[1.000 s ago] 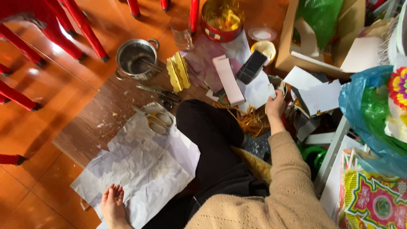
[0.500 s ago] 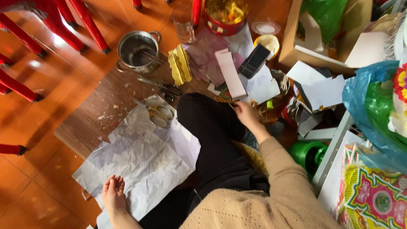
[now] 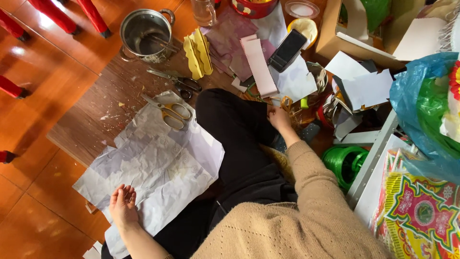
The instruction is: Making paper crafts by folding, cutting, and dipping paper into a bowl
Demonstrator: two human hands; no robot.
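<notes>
You are sitting on the floor [image 3: 33,96] with a dark-clad leg [image 3: 235,139] stretched out before you. Your left hand [image 3: 122,205] is resting palm-down on the near edge of the white paper [image 3: 158,163], its fingers [image 3: 128,191] loosely apart and gripping nothing. The paper is lying crumpled, partly on a brown board [image 3: 96,115] and partly against your leg. Yellow scissors [image 3: 170,111] are lying on the paper's far corner, well apart from that hand; grey scissors [image 3: 178,82] are lying on the board just beyond them.

Your right hand [image 3: 279,118] is reaching down beside your knee into a clutter of scraps; I cannot tell whether its fingers are closing on anything. A white strip [image 3: 259,67] and a phone [image 3: 286,50] are lying just beyond it, a green spool [image 3: 344,163] to its right. A steel pot [image 3: 144,33] is standing at the board's far edge, beside folded yellow paper [image 3: 197,53].
</notes>
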